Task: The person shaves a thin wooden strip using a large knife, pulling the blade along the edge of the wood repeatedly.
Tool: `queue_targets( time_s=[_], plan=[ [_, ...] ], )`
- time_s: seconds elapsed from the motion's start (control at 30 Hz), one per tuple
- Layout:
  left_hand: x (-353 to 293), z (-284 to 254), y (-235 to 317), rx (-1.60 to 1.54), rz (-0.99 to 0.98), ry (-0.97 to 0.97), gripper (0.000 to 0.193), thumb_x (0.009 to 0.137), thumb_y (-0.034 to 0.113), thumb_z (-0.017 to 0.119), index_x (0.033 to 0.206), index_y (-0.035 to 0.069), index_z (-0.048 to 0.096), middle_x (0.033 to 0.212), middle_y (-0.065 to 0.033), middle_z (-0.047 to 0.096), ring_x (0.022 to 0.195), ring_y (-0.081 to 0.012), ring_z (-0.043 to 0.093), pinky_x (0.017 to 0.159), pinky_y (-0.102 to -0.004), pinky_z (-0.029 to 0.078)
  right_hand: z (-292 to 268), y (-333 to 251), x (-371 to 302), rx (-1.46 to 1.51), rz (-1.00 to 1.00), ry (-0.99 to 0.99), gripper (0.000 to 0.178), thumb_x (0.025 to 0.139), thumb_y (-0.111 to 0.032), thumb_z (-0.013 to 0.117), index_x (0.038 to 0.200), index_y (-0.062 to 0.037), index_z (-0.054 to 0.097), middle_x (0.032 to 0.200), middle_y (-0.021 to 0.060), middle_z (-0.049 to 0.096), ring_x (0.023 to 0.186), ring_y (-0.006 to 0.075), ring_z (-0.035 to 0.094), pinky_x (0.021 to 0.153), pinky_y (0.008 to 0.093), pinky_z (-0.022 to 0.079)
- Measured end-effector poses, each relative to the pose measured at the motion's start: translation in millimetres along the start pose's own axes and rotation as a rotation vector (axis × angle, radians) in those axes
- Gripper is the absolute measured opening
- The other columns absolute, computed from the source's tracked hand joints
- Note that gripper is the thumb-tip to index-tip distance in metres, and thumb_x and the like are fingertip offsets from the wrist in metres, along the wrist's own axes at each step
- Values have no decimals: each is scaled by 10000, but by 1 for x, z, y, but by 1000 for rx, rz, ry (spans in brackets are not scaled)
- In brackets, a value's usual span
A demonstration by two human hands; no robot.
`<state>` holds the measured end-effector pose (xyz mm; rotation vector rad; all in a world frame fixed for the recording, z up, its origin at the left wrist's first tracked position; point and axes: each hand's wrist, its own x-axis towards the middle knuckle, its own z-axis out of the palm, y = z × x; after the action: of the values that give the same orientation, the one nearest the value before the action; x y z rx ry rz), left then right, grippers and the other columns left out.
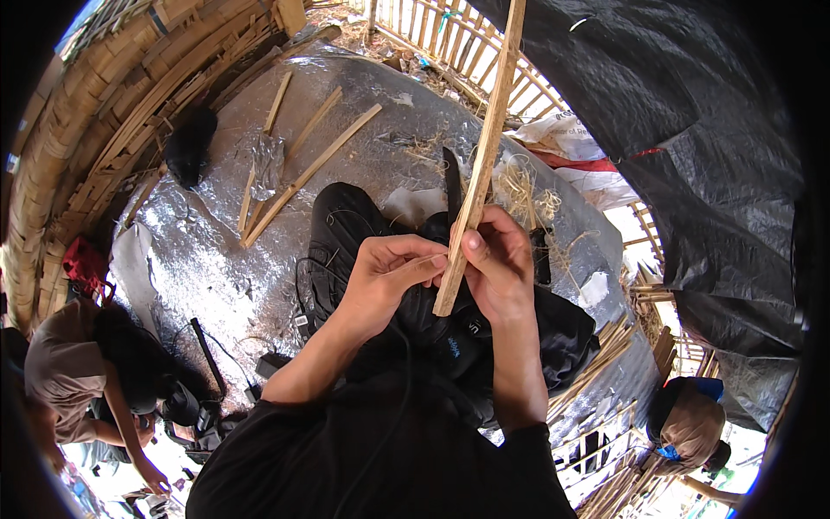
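A long, pale bamboo strip (487, 147) slants up and away in front of me, its near end above my lap. My right hand (500, 270) is closed around the strip near that end, thumb on its face. The fingers of my left hand (389, 275) are pinched together at the strip's left edge; whether a loose fibre lies between them cannot be made out. Behind the strip, a dark knife blade (451, 177) points away from me, and its handle end is hidden. Curled bamboo shavings (527, 197) lie to the right of the strip.
Several cut strips (311, 176) lie on the silvery ground sheet (233, 294). A woven bamboo wall (73, 164) curves along the left, and a black tarp (666, 104) hangs at right. One person (73, 372) is at lower left, another (692, 424) at lower right.
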<state>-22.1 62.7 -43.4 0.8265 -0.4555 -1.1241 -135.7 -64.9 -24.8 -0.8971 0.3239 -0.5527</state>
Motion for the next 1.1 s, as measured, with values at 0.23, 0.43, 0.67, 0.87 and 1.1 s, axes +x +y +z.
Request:
queue_targets(
  time_s=[0.23, 0.43, 0.67, 0.87, 1.1],
  plan=[
    [1, 5, 1, 130, 49, -20, 161, 904, 16, 683, 1051, -49, 693, 956, -97, 714, 895, -144, 662, 827, -277, 509, -4, 2, -2, -145, -65, 82, 177, 904, -63, 724, 1028, -8, 610, 863, 35, 646, 718, 79, 595, 620, 230, 472],
    [2, 3, -3, 132, 7, -66, 161, 914, 43, 711, 1036, -58, 685, 946, -70, 705, 879, -99, 641, 798, -254, 515, -5, 3, -2, -138, -112, 134, 148, 913, -67, 710, 1009, -2, 618, 867, 42, 654, 695, 79, 592, 596, 231, 457],
    [2, 2, -3, 114, -28, -66, 168, 908, 38, 707, 1042, -61, 687, 973, -100, 712, 915, -133, 654, 824, -271, 514, -3, -3, -2, -124, -74, 152, 153, 934, -79, 679, 1038, 18, 621, 873, 54, 653, 713, 97, 604, 600, 245, 464],
    [4, 3, -5, 64, -41, -32, 175, 890, 76, 747, 1012, -41, 700, 905, -64, 715, 831, -91, 646, 747, -233, 507, -4, -2, 0, -117, -48, 159, 177, 946, -96, 664, 1060, 34, 626, 872, 66, 659, 713, 116, 614, 602, 258, 475],
    [1, -3, -8, 56, -75, -35, 143, 894, -7, 683, 1027, -60, 679, 1056, -190, 714, 1012, -242, 689, 948, -358, 519, -9, 0, 0, -60, 17, 122, 179, 950, -103, 659, 1063, 32, 628, 858, 65, 664, 718, 131, 640, 627, 268, 507]
  ],
)
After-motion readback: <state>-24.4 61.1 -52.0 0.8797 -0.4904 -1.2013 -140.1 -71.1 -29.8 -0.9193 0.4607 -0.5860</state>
